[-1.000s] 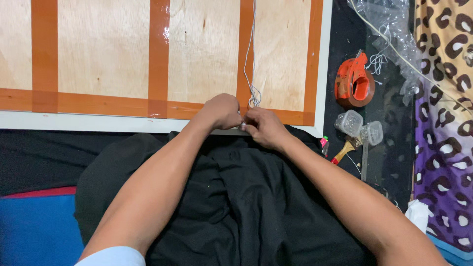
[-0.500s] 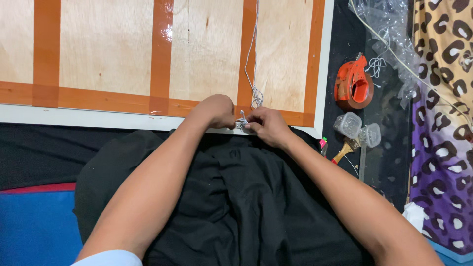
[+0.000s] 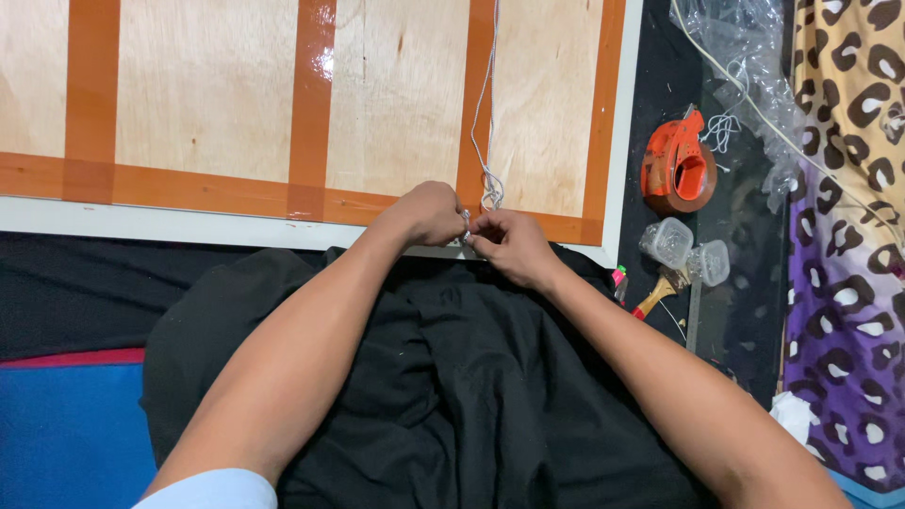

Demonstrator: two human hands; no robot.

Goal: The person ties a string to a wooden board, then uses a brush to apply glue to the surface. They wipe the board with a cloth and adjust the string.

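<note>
Left hand: I see the left hand (image 3: 429,212) at the near edge of the wooden board (image 3: 217,94), fingers curled and pinched on the white string (image 3: 483,113) where it ends in a small tangle.
Right hand: the right hand (image 3: 509,247) meets the left one fingertip to fingertip, also pinched shut on the same string (the two hands touch at the knot).
String: it runs down the board from the top of the view, along an orange tape stripe (image 3: 471,104), and ends between the two hands just at the board's white rim (image 3: 189,226).
Grip detail: I cannot tell whether a small metal piece sits between the fingertips; the spot is too small to resolve.
Black cloth: the black cloth (image 3: 452,396) lies under both forearms, its upper edge touching the board's rim below the hands.
Right of board: an orange tape dispenser (image 3: 674,168) rests on the dark surface, well apart from the hands; two small clear plastic containers (image 3: 683,253) sit below it, beside a wooden-handled tool (image 3: 652,297).
Far right: a leopard-print fabric (image 3: 848,236) and a crumpled clear plastic bag (image 3: 745,66).
Lower left: a blue mat (image 3: 66,434).
</note>
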